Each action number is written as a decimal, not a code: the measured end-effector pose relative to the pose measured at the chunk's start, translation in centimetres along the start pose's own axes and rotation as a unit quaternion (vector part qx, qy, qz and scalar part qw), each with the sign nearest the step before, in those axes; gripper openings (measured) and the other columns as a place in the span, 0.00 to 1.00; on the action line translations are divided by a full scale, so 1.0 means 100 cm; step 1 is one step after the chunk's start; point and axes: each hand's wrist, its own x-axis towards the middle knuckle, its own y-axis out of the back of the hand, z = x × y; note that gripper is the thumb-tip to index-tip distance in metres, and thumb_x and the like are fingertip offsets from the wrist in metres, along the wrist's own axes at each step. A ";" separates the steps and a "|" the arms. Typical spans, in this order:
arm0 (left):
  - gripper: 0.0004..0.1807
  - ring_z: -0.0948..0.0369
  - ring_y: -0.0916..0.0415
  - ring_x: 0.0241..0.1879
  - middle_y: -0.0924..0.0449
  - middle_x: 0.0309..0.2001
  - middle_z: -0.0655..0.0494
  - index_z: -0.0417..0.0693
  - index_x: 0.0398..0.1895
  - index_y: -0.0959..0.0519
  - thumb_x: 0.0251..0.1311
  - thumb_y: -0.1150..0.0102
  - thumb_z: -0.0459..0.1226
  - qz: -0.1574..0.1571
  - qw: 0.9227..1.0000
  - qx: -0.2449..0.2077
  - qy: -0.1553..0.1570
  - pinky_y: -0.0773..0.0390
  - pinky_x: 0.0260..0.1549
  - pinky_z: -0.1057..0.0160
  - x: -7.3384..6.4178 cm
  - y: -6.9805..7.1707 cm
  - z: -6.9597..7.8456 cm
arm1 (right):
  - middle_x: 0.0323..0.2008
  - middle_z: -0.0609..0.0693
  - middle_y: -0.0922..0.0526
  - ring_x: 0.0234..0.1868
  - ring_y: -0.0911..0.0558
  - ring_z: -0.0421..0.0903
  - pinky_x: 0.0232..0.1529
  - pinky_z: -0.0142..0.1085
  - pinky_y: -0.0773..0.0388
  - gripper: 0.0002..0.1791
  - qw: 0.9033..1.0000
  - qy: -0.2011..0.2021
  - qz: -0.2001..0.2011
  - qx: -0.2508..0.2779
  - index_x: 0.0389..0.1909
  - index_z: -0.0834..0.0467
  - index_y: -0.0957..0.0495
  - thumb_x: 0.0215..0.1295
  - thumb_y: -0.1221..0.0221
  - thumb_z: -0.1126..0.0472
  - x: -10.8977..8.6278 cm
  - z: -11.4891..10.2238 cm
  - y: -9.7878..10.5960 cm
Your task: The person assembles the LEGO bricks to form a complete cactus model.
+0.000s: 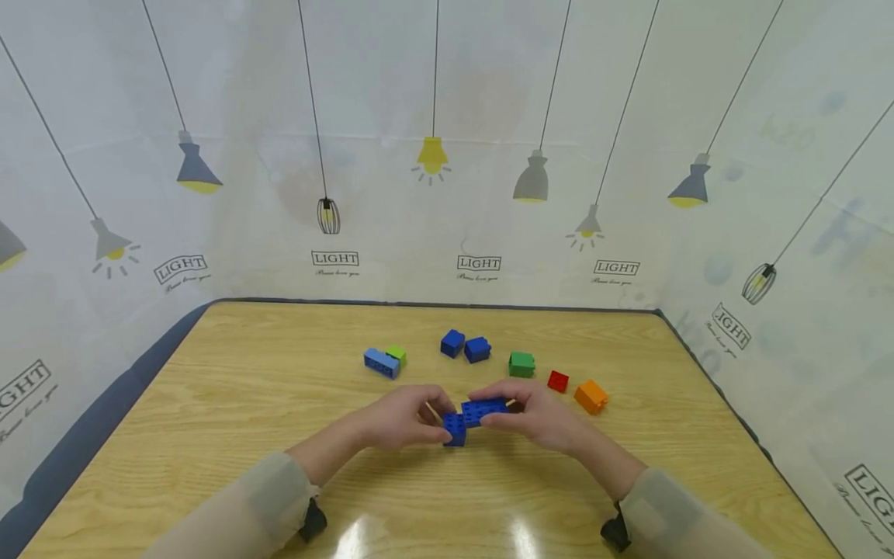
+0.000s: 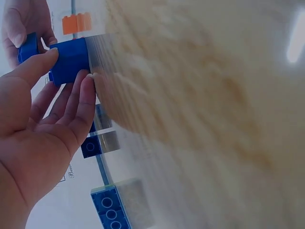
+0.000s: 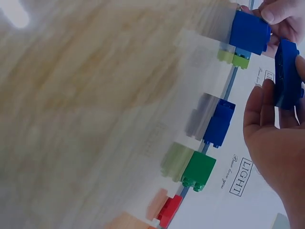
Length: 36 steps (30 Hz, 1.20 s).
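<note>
Both hands met near the middle of the wooden table [image 1: 230,404], close to its near edge. The left hand [image 1: 401,419] pinched a small dark blue brick [image 1: 454,429] between thumb and fingers, its underside resting on the tabletop; the left wrist view showed the thumb on one face and the fingertips [image 2: 88,81] on another. The right hand [image 1: 538,415] grasped a longer flat blue brick [image 1: 484,410] by its right end, holding it tilted, with its left end touching the top of the small brick. Farther off lay a loose row of bricks: at the left a light blue brick [image 1: 380,362] touching a lime green brick [image 1: 396,354], then two dark blue cubes [image 1: 465,346] just beside each other, a green brick [image 1: 521,364], a small red brick [image 1: 557,380] and, at the right end, an orange brick [image 1: 590,396]. A white curtain [image 1: 447,155] printed with hanging lamps enclosed the table on the far side and on both flanks.
</note>
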 end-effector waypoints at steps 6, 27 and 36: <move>0.16 0.55 0.10 0.53 0.12 0.52 0.52 0.44 0.56 0.16 0.69 0.25 0.36 0.008 0.997 -0.067 0.026 0.10 0.46 0.60 0.001 -0.001 -0.005 | 0.62 0.52 0.12 0.51 0.17 0.50 0.51 0.32 0.16 0.21 1.000 0.007 0.002 0.000 0.67 0.53 0.14 0.77 0.31 0.53 0.006 -0.001 -0.010; 0.13 0.56 0.10 0.53 0.11 0.52 0.52 0.43 0.53 0.14 0.69 0.25 0.36 0.007 0.997 -0.073 0.034 0.10 0.46 0.61 0.000 0.002 -0.002 | 0.58 0.46 0.10 0.48 0.18 0.47 0.47 0.31 0.18 0.17 0.999 -0.018 0.001 -0.039 0.61 0.42 0.10 0.74 0.28 0.51 0.017 -0.002 -0.020; 0.12 0.56 0.10 0.53 0.11 0.51 0.55 0.46 0.52 0.13 0.69 0.25 0.36 0.006 0.997 -0.064 0.034 0.10 0.53 0.57 0.000 0.001 0.000 | 0.53 0.48 0.09 0.42 0.22 0.46 0.40 0.30 0.23 0.17 0.999 -0.019 -0.003 -0.047 0.60 0.47 0.10 0.74 0.28 0.54 0.015 -0.012 -0.020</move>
